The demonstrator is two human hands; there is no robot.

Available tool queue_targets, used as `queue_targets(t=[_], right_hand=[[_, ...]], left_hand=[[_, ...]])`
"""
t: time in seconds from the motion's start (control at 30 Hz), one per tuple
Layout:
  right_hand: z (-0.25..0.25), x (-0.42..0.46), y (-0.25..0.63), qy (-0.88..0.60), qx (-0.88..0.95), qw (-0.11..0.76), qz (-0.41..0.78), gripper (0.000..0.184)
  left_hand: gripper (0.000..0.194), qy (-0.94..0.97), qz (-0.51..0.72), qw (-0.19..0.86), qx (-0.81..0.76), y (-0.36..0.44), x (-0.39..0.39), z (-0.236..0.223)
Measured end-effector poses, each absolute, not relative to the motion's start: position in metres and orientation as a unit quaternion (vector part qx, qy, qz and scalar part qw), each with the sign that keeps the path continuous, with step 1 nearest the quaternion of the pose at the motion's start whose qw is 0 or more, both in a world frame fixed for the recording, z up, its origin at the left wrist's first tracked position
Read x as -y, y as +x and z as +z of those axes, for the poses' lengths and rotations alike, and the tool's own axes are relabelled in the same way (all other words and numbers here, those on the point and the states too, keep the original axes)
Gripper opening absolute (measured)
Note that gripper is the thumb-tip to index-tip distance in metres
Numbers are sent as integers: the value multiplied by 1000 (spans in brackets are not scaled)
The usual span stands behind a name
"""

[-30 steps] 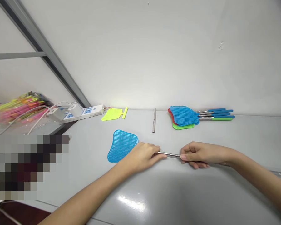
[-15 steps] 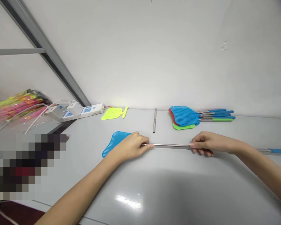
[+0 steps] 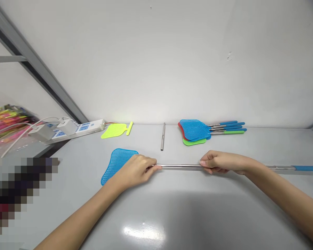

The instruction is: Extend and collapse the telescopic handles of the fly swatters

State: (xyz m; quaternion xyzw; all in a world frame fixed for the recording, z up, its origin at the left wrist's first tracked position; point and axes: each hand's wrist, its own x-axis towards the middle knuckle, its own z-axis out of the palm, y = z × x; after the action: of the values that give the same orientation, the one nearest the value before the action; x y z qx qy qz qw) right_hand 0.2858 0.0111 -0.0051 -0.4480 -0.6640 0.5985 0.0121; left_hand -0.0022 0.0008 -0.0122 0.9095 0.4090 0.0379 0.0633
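Note:
A fly swatter with a blue mesh head (image 3: 117,163) and a long metal telescopic rod (image 3: 181,166) lies across the front of the grey table. My left hand (image 3: 139,170) is closed around the rod close to the head and covers the joint there. Further right, my right hand (image 3: 215,162) pinches the same rod between thumb and fingers. Beyond my right wrist the rod runs on to a blue grip (image 3: 309,168), cut off by the picture's edge. Behind my hands lies a separate short metal rod (image 3: 162,137).
Several fly swatters (image 3: 195,130) in blue, red and green are stacked at the back right by the wall. At the back left lie a yellow swatter head (image 3: 114,130) and a yellow handle (image 3: 129,128). A white power strip (image 3: 90,127) with plugged-in chargers stands further left.
The camera view has shifted, so most things appear further left. Both hands keep hold of the rod, and more of the blue head shows beside my left hand.

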Motion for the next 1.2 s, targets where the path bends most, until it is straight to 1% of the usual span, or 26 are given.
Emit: queue_targets(t=[0.2,0.37,0.77,1.2], right_hand=[[-21,-15,289,-421,597,-17,683,29],[-25,-16,288,-405,552,-18,729,26],[-24,-10,283,-398,502,-36,767,14],[-22,-4,274,-383,485,-45,785,11]], left_hand=[[40,917,25,-2,-397,2,3,-16],[39,921,29,-47,-385,3,6,-21],[37,931,37,-93,-352,7,13,-22],[41,931,37,-96,-350,14,18,-23]])
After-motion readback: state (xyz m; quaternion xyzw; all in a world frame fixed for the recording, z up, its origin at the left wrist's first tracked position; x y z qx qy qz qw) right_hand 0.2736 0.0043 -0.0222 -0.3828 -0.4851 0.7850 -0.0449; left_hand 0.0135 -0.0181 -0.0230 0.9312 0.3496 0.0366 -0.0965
